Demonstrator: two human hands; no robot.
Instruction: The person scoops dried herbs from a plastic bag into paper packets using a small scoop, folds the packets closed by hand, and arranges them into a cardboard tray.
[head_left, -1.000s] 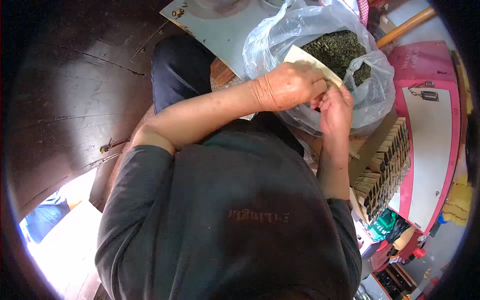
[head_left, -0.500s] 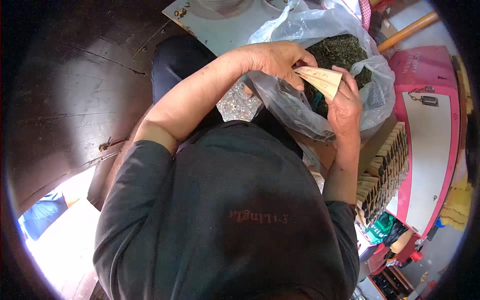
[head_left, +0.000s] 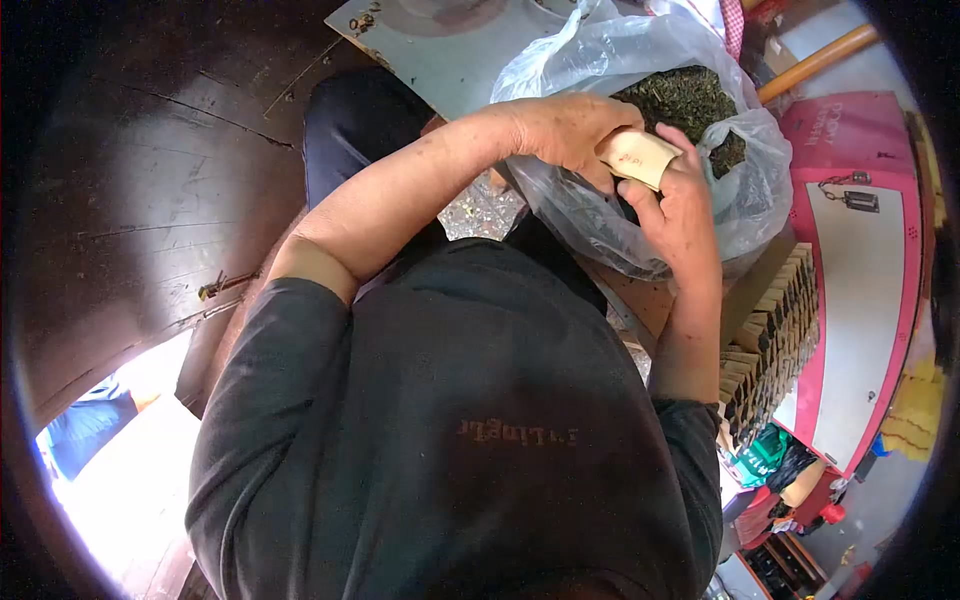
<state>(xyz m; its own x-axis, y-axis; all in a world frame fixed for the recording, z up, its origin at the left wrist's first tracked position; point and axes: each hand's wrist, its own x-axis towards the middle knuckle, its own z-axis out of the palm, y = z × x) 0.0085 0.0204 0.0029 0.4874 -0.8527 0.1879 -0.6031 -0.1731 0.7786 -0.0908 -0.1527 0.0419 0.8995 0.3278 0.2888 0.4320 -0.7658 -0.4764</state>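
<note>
A small pale yellow paper packet with faint printed writing sits between my two hands above a clear plastic bag. My left hand is closed on its left end. Around the right end, the thumb and fingers of my right hand grip the paper. Whether anything is inside the packet is hidden. Below and behind the hands, dark green dried leaf bits fill the plastic bag, whose rim is rolled open.
Rows of small paper packets with dark filling are stacked at my right. Beside them stands a pink and white cabinet. A wooden pole slants at upper right. Dark wooden boards lie at left, and a grey board lies ahead.
The paper, a flared cone earlier, is now shorter with its wide end pressed flat. My right thumb has come over its near side, and my left hand has shifted slightly right.
</note>
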